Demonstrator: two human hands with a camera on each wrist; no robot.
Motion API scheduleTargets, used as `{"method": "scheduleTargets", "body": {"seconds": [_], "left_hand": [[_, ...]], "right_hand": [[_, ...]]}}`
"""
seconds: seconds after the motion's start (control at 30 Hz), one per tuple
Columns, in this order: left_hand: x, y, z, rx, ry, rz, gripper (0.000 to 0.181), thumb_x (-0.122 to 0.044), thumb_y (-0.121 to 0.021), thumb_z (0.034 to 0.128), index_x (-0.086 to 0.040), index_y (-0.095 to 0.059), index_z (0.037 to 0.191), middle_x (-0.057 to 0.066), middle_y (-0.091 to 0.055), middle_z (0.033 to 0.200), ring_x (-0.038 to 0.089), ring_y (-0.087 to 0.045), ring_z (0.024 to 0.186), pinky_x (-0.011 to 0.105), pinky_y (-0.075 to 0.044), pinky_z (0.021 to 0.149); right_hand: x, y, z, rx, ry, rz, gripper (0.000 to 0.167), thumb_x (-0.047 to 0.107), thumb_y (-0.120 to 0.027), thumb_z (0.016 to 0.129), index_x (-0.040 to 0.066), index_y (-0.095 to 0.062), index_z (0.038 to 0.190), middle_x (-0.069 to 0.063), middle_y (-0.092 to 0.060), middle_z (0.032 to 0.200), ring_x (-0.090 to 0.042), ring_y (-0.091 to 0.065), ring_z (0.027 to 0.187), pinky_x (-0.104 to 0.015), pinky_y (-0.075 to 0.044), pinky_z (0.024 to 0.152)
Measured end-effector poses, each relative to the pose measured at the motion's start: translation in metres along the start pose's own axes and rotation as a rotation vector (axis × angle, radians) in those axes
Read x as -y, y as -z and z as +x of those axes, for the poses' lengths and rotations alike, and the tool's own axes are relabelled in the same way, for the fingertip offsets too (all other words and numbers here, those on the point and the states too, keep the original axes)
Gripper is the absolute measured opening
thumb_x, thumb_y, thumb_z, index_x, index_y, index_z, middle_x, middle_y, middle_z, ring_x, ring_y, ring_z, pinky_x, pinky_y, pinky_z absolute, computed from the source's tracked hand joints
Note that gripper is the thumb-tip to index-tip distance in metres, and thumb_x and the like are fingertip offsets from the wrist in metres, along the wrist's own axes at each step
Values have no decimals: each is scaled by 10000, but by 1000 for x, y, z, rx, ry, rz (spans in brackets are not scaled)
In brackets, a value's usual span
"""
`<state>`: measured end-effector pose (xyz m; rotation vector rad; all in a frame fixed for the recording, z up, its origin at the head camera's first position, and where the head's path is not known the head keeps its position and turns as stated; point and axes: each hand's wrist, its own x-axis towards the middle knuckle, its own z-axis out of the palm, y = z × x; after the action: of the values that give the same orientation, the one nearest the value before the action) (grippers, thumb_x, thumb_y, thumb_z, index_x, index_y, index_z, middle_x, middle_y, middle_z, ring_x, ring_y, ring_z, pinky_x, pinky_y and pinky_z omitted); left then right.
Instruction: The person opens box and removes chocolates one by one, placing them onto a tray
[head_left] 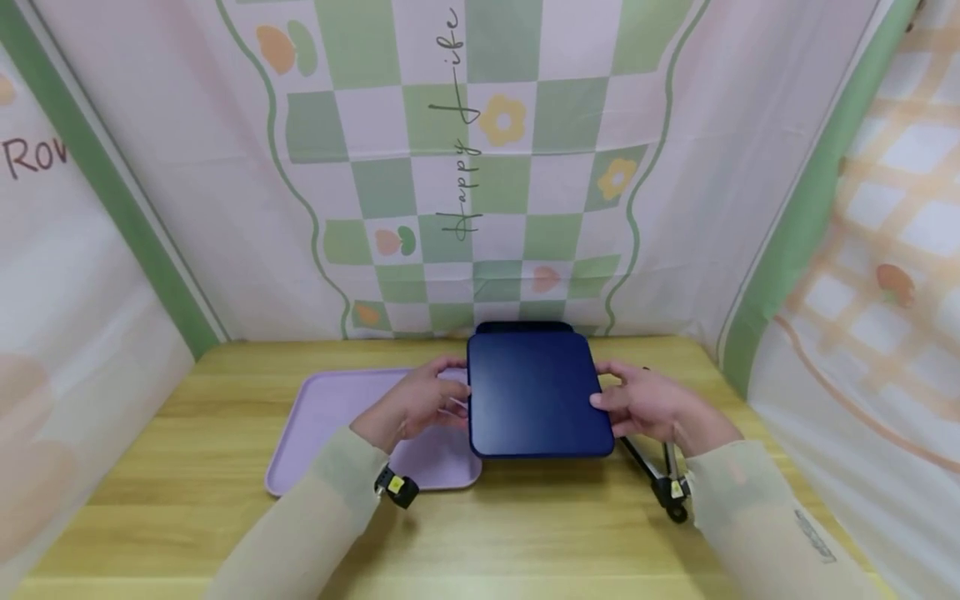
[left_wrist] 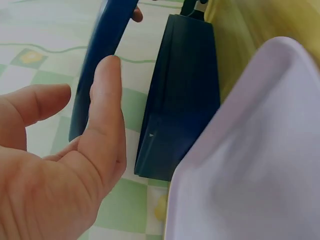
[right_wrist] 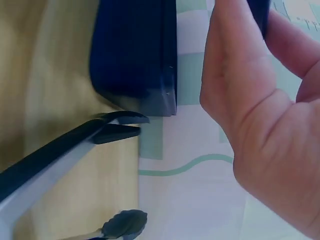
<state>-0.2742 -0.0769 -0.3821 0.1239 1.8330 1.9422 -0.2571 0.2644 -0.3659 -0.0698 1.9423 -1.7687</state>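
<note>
A flat, dark blue square lid (head_left: 536, 396) with rounded corners is held up by both hands, one at each side. My left hand (head_left: 423, 400) grips its left edge; in the left wrist view the fingers (left_wrist: 102, 110) lie along one side of it and the thumb on the other. At the right edge, my right hand (head_left: 648, 404) pinches it with the thumb on top. Beneath and behind the lid stands a dark blue box (left_wrist: 187, 95), mostly hidden in the head view. Its end (right_wrist: 132, 55) shows in the right wrist view, apart from the lid.
A lilac tray (head_left: 322, 425) lies on the wooden table (head_left: 480, 550), left of the box. Black and silver tongs (head_left: 647, 464) lie to the right, partly under the right hand, with one tip near the box. A patterned curtain (head_left: 495, 192) hangs along the table's back edge.
</note>
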Motion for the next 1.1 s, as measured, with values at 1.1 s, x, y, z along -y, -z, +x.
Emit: {"method": "scheduleTargets", "body": {"seconds": [1.1], "left_hand": [[56, -54, -52, 14, -147, 379, 487, 93, -618, 889, 26, -411, 1325, 158, -547, 844, 277, -634, 559, 431, -594, 514]], "right_hand": [[-41, -36, -56, -206, -83, -599, 549, -55, -654, 889, -136, -361, 1347, -147, -550, 870, -255, -597, 736, -417, -585, 605]]}}
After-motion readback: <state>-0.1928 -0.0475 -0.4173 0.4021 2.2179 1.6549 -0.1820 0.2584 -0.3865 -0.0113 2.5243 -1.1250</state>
